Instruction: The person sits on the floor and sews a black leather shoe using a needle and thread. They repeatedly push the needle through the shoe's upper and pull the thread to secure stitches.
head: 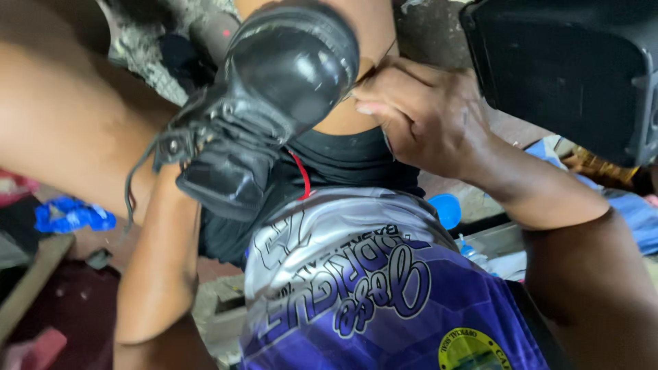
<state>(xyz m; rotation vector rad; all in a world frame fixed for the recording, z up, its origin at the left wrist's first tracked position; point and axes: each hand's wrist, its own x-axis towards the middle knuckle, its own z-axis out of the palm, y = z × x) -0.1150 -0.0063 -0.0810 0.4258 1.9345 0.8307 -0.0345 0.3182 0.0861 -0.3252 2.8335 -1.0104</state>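
**Ana:** Purple and white shirt cloth (pixel 370 288) fills the bottom of the view, closest to the lens. Above it sits 1 black lace-up boot (pixel 264 103), resting across the person's lap, against a bare thigh.

**Ben:** Which way does it lie?

**Ana:** Its long axis runs on a slant, from lower left to upper right. The glossy rounded toe points up and to the right; the ankle opening and tongue hang toward the lower left, with a loose lace (pixel 137 185) trailing down.

**Ben:** And the hands?

**Ana:** The right hand (pixel 421 113) is closed, fingers curled tight just beside the toe, pinching at something thin near the sole edge; what it is I cannot make out. The left hand is hidden behind the boot, so I cannot tell its state; only the forearm (pixel 161 260) shows.

**Ben:** So what step is this?

**Ana:** I judge it to be work at the toe seam, perhaps stitching. A next pull would call for the boot braced firmly and a steady draw away from the toe.
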